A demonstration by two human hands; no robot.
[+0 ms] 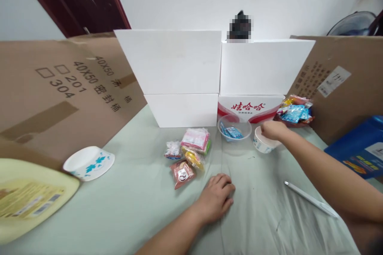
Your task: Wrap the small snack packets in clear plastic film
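My left hand (217, 198) rests palm down on the pale green cloth, its fingers loosely bent and holding nothing. Just beyond it lies a small pile of packaged snacks: a brown packet (182, 174), a yellow packet (193, 157), a pink-and-white packet (195, 138) and a small clear-wrapped packet (172, 150). My right hand (273, 130) is curled over the opening of a white paper bowl (263, 144) with a leaf print. Its fingertips are hidden, so what they grip cannot be made out. Beside that bowl stands a clear plastic bowl (243, 128) with blue packets (233, 132) inside.
White boxes (182, 109) and a red-and-white carton (248, 107) form a wall behind. A heap of packets (295, 112), a blue container (359, 147) and a white pen-like stick (311, 199) are at right. A tipped paper bowl (89, 163) and yellow bottle (36, 199) lie left.
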